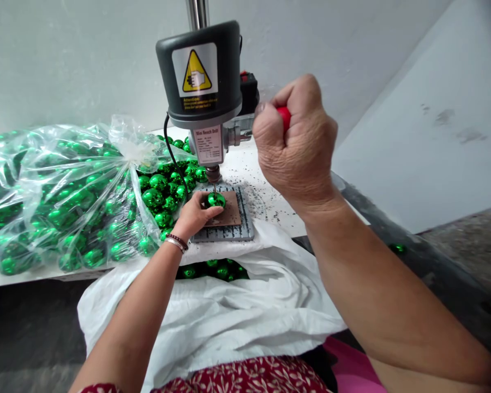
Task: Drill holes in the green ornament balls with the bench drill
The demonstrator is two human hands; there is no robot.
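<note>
A small bench drill (pixel 198 76) stands on the white table, its thin bit pointing down at a shiny green ball (pixel 216 200). My left hand (pixel 194 215) holds that ball from the left, fingers and thumb around it, on a brown board (pixel 232 210) over the drill's grey base plate (pixel 245 226). The bit meets the top of the ball; whether it has gone in cannot be made out. Raised at the right of the drill head, my right hand (pixel 297 136) is closed around a red knob (pixel 285 117) of the drill's lever.
Clear plastic bags (pixel 65 191) full of green balls cover the left of the table (pixel 276 180). Dark shavings lie right of the base. A white sack (pixel 229 322) with more green balls lies open below the table's front edge. A black cable hangs left of the drill.
</note>
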